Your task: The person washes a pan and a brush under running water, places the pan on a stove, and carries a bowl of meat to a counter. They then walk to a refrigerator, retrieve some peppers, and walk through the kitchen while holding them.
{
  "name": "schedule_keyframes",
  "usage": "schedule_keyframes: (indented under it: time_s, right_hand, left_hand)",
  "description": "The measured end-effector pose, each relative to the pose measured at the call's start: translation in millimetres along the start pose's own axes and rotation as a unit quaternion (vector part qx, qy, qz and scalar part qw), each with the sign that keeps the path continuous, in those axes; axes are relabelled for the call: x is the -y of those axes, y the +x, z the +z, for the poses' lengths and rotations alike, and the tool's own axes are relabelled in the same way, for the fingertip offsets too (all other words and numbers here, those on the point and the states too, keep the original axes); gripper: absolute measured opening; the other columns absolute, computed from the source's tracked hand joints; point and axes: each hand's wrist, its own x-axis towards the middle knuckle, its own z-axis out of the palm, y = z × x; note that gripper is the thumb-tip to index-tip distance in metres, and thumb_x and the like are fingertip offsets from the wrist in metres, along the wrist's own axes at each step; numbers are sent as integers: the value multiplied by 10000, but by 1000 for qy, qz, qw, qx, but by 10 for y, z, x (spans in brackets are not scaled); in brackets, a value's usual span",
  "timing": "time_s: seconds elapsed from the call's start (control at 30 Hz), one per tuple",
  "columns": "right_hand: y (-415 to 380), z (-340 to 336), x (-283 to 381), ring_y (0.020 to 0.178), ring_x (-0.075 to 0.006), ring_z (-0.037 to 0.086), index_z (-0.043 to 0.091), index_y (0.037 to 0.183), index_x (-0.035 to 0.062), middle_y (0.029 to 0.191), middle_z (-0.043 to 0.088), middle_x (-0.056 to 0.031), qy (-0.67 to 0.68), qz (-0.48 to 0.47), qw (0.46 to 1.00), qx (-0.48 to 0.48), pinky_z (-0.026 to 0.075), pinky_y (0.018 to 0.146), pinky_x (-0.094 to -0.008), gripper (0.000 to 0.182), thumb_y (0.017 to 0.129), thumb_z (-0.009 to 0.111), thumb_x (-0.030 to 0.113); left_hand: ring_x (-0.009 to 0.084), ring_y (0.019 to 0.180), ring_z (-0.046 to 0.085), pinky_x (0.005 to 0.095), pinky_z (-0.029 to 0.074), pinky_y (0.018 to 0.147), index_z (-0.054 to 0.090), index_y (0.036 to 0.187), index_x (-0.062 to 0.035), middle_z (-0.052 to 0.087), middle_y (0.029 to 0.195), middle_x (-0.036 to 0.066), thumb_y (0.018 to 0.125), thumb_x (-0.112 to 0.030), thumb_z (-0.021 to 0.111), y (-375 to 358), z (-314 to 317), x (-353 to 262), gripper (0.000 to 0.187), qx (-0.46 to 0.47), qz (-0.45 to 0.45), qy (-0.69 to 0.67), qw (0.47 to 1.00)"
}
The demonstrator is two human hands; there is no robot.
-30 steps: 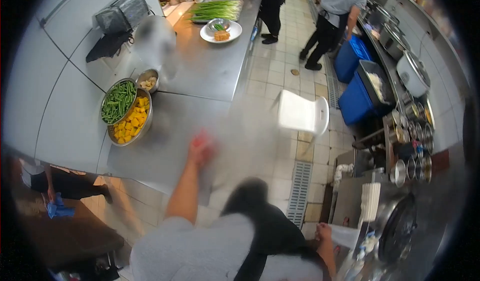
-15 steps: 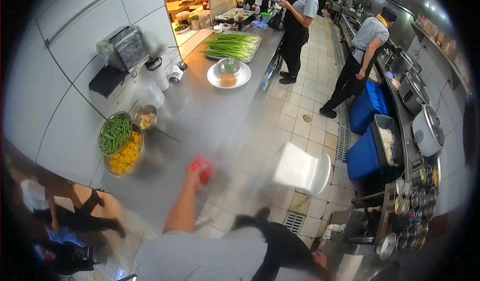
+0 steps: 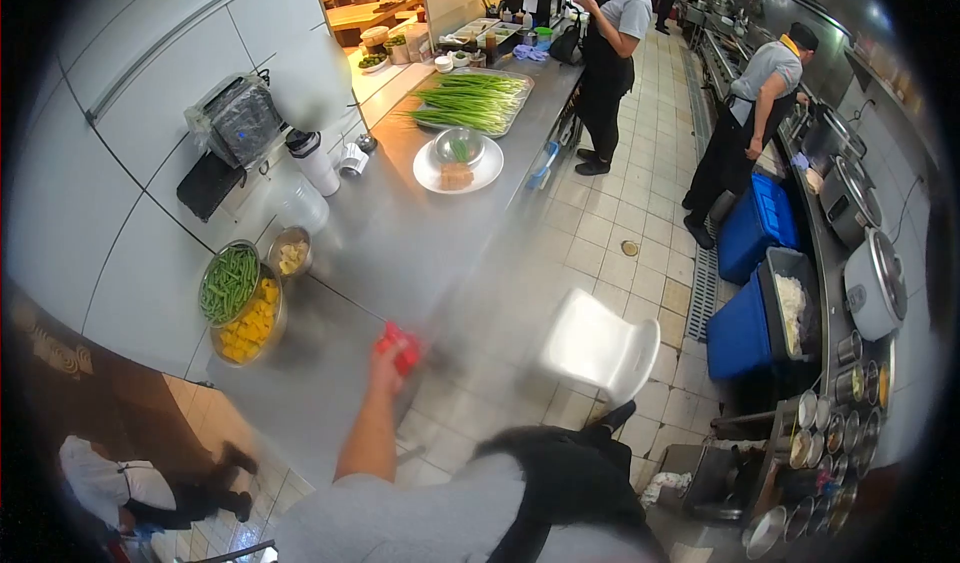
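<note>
My left hand [image 3: 388, 358] is closed on a red cloth [image 3: 401, 347] at the edge of the steel counter [image 3: 400, 253]. Left of it, against the wall, stand a bowl of green beans [image 3: 229, 283], a bowl of yellow chunks [image 3: 250, 331] and a smaller bowl of pale pieces [image 3: 291, 253]. Farther along the counter, a white plate [image 3: 486, 175] holds a small metal bowl and an orange-brown item. Beyond it lie green onions on a tray [image 3: 470, 100]. My right hand is not in view.
A white plastic chair [image 3: 600, 348] stands on the tiled floor right of the counter. Blue bins [image 3: 740, 328] line the opposite side. Two people [image 3: 605, 63] [image 3: 760, 103] stand in the aisle; another person [image 3: 150, 483] is at lower left.
My left hand and the red cloth have shifted slightly up and left. My right hand has gone out of view. The person at lower left has moved, and the view has tilted slightly.
</note>
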Motion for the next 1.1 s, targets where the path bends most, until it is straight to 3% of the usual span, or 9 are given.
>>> schedule_keyframes:
  time_s: [0.13,0.23,0.47,0.57,0.67,0.77,0.97,1.03,1.1]
  right_hand:
    - [138,-333,413,603,-175,583,613,1020,-22,757,604,-90,-12,-2,1000,-18,448,493,-360,236,875,606,164]
    - [937,-640,104,642,-183,583,569,1156,10,922,610,-68,125,-136,981,-61,484,526,-330,306,878,594,136]
    - [998,-1120,556,703,-186,615,577,1028,38,818,607,-64,46,-41,996,71,505,548,-324,170,890,586,136]
    - [1514,-1260,533,685,-174,604,573,975,35,785,586,-46,213,-57,975,38,494,548,-308,127,885,578,124]
    - [2008,-1638,687,659,-164,586,576,983,25,762,559,-28,184,-133,969,100,474,537,-295,141,881,584,121]
    - [2096,-2074,1379,645,-153,571,576,1052,21,755,548,-20,178,-113,976,54,457,538,-288,199,887,586,130]
    - [2699,-2629,2471,719,-158,595,551,1186,20,945,623,-64,130,-164,977,46,466,582,-293,339,881,603,160]
    - [2789,-2678,2977,750,-161,602,541,1215,20,1006,629,-74,103,-189,974,62,469,600,-294,375,878,608,170]
    - [2753,-2706,3531,795,-159,605,544,1219,21,1031,623,-71,77,-235,967,59,472,629,-292,385,873,609,177]
  left_hand:
    - [355,886,647,431,573,727,490,1071,4,598,1004,160,809,-40,609,169,4,131,290,-13,39,4,999]
    - [271,898,634,415,552,774,520,1086,-36,613,993,112,789,-2,629,131,308,150,319,-35,55,-22,998]
    - [232,794,646,350,556,663,535,1074,-54,625,928,100,778,-22,663,-31,1491,1016,324,-31,-3,101,994]
    - [177,711,631,302,522,581,547,1083,-65,633,875,73,753,-41,703,-116,2138,1471,365,68,-108,293,948]
    - [166,645,611,295,491,521,560,1058,-61,634,831,74,746,-84,726,145,2049,2551,354,138,-132,362,912]
    - [152,609,601,296,472,500,592,957,-59,631,763,70,732,-111,718,95,2287,2938,263,150,-178,409,882]
    - [122,540,559,293,469,497,635,790,-89,600,649,21,755,-95,618,-251,2542,2732,39,98,-196,539,813]
    - [155,535,578,320,487,517,634,777,-85,619,649,48,757,-154,633,-326,2660,2506,72,94,-177,678,707]
    - [189,544,596,340,498,544,646,754,-86,625,635,72,753,-185,631,-364,2782,2388,101,28,-191,699,688]
